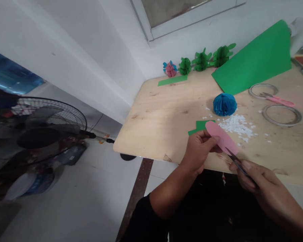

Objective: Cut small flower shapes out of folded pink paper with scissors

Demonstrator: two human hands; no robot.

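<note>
My left hand [200, 146] pinches a pink paper piece [222, 137] with a rounded far end, above the table's front edge. My right hand [255, 174] grips dark scissors [239, 164], whose blades meet the lower right end of the pink paper. Green paper pieces [201, 125] lie just behind my left hand. A blue honeycomb paper ball [225, 104] sits beyond the pink paper, beside a heap of small white squares [238, 126].
Along the wall stand a pink and blue paper figure [170, 69] and several green ones [201, 61]. A large green sheet [257, 60], two tape rolls [282, 115] and pink-handled scissors [280, 100] lie at the right. A fan [40, 131] stands left of the wooden table [151, 117].
</note>
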